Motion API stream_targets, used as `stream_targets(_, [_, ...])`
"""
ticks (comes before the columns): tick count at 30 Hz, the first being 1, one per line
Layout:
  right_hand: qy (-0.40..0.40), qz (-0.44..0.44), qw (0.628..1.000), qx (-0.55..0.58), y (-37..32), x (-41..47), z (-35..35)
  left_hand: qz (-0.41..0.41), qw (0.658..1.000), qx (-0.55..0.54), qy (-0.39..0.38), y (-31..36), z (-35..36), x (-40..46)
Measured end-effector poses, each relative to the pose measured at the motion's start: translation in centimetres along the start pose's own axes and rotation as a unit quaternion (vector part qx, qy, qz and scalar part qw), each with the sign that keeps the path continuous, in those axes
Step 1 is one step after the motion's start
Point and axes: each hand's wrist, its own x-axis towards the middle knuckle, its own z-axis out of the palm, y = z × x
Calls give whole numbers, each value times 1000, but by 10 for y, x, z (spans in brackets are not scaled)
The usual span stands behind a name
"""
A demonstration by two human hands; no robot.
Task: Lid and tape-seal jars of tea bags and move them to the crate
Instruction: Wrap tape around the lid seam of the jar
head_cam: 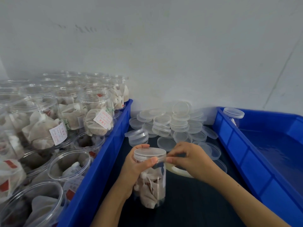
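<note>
A clear plastic jar [151,184] full of tea bags stands tilted over the dark table, a clear lid [149,152] sitting on its mouth. My left hand [136,164] grips the jar just under the lid, thumb across the front. My right hand [191,158] pinches something thin at the lid's right edge, probably clear tape. A tape roll [176,171] lies behind that hand, mostly hidden. The blue crate [242,145] on the right holds one lidded jar [233,115] in its far corner.
A blue crate [105,161] on the left is packed with several open jars of tea bags [68,166]. A heap of loose clear lids [172,126] lies on the table by the white wall. Dark table surface [193,202] shows between the crates.
</note>
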Motion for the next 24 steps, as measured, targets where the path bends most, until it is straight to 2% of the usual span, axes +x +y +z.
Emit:
stream_targets(2, [48, 1, 998, 34, 2, -4, 4, 2, 1000, 3, -2, 0, 1, 0])
stream_targets(4, [58, -10, 998, 7, 3, -5, 8, 5, 1000, 5, -3, 0, 2, -1])
stream_targets(11, [38, -56, 979, -195, -4, -11, 4, 25, 1000, -8, 12, 0, 4, -3])
stream_targets(17, [65, -97, 949, -293, -4, -19, 3, 36, 999, 35, 14, 4, 10, -5])
stream_targets(21, [87, -110, 946, -292, -3, -23, 10, 18, 989, 147, -21, 18, 4, -7])
stream_targets(24, [96, -111, 951, -273, -4, -25, 13, 4, 945, 322, -63, 42, -7, -6])
